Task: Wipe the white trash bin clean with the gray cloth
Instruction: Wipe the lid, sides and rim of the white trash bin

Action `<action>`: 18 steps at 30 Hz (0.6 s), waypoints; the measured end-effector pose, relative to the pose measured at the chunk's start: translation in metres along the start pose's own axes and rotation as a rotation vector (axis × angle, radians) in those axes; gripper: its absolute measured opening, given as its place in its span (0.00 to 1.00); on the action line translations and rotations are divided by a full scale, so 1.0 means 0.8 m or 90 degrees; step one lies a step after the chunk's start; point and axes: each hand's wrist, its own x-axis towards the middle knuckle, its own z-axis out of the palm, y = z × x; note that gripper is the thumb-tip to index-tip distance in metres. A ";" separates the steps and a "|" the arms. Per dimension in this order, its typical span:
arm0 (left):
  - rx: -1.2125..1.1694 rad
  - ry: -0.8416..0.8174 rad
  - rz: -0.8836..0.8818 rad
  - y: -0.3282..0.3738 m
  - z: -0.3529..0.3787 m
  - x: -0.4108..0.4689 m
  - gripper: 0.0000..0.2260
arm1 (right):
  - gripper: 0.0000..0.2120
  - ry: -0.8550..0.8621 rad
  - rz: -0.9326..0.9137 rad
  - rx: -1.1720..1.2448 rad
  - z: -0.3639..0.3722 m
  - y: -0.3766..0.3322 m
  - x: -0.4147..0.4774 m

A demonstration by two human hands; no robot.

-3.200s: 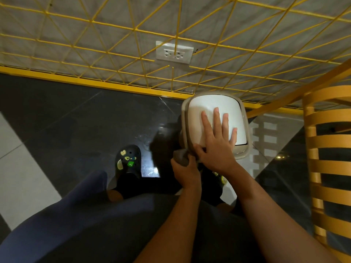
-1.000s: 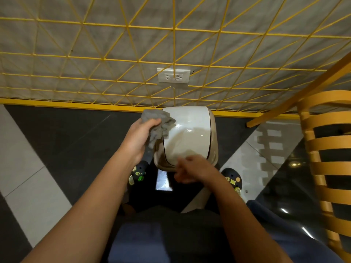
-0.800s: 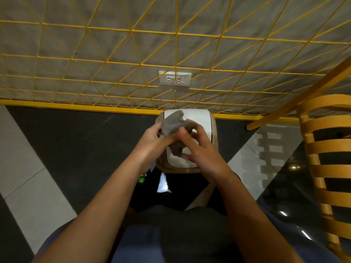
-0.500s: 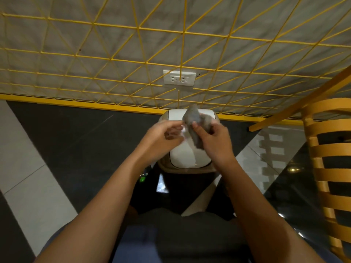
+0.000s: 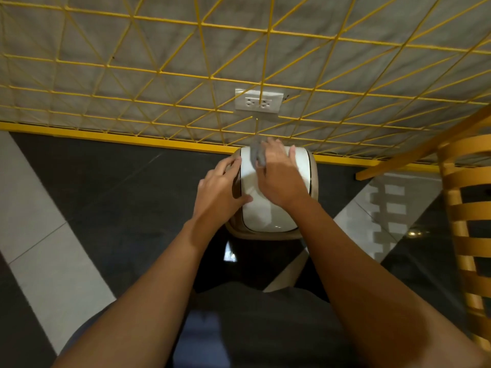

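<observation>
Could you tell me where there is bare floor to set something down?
Left of the trash bin, the dark floor between yellow baseboard and white tile stripe is bare. Right side is tighter, near the wooden chair.

R hand over cloth on bin lid, L hand at left rim, outlet behind.
</observation>
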 end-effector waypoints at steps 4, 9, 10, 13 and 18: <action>0.008 0.026 0.022 0.002 0.004 -0.005 0.36 | 0.28 -0.001 -0.076 -0.015 0.017 -0.016 -0.010; 0.039 0.022 0.023 0.002 0.005 -0.005 0.37 | 0.28 0.049 -0.064 -0.072 0.025 0.008 -0.038; 0.039 0.019 0.021 0.003 0.005 -0.005 0.38 | 0.28 0.073 -0.033 -0.085 0.026 0.012 -0.044; 0.036 0.010 0.021 0.003 0.005 -0.005 0.39 | 0.29 0.119 0.044 -0.081 0.032 0.013 -0.063; 0.022 -0.045 0.020 0.000 -0.003 -0.004 0.43 | 0.33 0.087 -0.050 -0.048 0.042 0.008 -0.090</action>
